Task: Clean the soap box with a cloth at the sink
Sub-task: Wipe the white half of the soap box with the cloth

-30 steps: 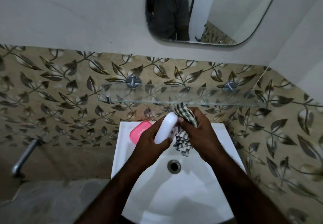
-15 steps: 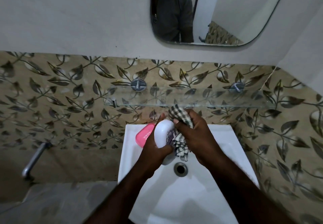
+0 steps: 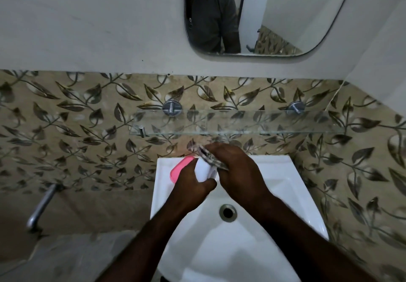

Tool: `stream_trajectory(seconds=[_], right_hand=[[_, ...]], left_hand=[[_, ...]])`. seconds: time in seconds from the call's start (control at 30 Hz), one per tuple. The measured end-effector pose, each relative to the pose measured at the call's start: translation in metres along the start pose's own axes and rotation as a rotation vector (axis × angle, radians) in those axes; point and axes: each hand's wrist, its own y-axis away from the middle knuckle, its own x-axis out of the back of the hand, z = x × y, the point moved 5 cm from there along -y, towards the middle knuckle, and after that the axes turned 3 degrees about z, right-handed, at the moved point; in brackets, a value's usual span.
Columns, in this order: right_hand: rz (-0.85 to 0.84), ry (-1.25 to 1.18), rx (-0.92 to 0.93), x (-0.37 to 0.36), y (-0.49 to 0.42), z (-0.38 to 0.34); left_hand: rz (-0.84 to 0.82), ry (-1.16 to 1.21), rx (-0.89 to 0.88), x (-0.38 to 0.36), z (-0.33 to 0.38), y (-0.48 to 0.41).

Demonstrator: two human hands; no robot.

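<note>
Above the back of the sink, over the basin: white soap box, gripped in left hand, fingers curled round its near end. Against its right side, checked cloth, bunched in right hand, fingers closed on it. Just left, at sink's back corner, pink piece, partly hidden by left hand. Drain nearer than hands; glass shelf on wall above.

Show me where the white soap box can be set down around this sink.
Bare: the sink ledge to the right of the right hand, its bowl around the drain, and the whole glass shelf above. Crowded: the back-left ledge, where the pink piece lies beside the left hand, which grips the white soap box against the checked cloth.
</note>
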Motion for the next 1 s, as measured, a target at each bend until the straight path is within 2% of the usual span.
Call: stream_trajectory(seconds=[0.1,0.2,0.27,0.3,0.37,0.4,0.43,0.53,0.6,0.63,0.73,0.77,0.8,0.9,0.97,1.0], right_hand=[[0.005,-0.02,-0.096,-0.001,-0.003,0.002],[-0.039,0.213,0.096,-0.012,0.005,-0.021],[-0.043,0.225,0.165,-0.014,0.005,-0.023],[-0.024,0.153,0.133,-0.011,0.002,-0.018],[0.003,-0.086,-0.088,-0.004,-0.007,0.001],[-0.005,-0.159,-0.196,-0.003,-0.009,0.009],[-0.016,-0.171,-0.221,-0.003,-0.008,0.008],[-0.055,0.121,0.054,-0.01,0.0,-0.017],[-0.059,0.167,0.152,-0.014,0.002,-0.02],[-0.051,0.094,0.106,-0.014,0.001,-0.015],[0.016,-0.263,-0.297,-0.006,-0.004,0.016],[0.009,-0.287,-0.345,-0.005,-0.004,0.015],[0.016,-0.207,-0.296,-0.003,-0.003,0.007],[-0.002,0.147,0.039,-0.009,0.001,-0.03],[-0.016,0.223,0.106,-0.016,0.005,-0.032],[-0.023,0.17,0.071,-0.016,0.003,-0.025]], left_hand=[[-0.035,-0.018,0.006,-0.004,-0.001,-0.001],[0.008,-0.012,-0.031,-0.001,-0.001,-0.003],[0.036,-0.011,-0.022,0.002,-0.004,-0.003],[0.03,-0.012,0.0,0.002,-0.006,-0.004],[0.03,-0.056,0.056,0.004,-0.011,-0.006],[0.03,-0.082,0.075,0.005,-0.011,-0.006],[0.024,-0.091,0.074,0.005,-0.011,-0.007],[0.013,-0.093,0.039,0.007,-0.004,-0.009],[0.024,-0.088,0.034,0.011,-0.004,-0.011],[0.024,-0.089,0.049,0.012,-0.005,-0.012],[0.031,-0.13,0.064,0.013,-0.005,-0.011],[0.029,-0.116,0.058,0.012,-0.002,-0.01],[0.032,-0.105,0.063,0.012,0.0,-0.009],[0.032,-0.059,0.021,0.014,0.005,-0.01],[0.043,-0.049,-0.013,0.018,0.003,-0.01],[0.037,-0.073,-0.018,0.019,0.002,-0.01]])
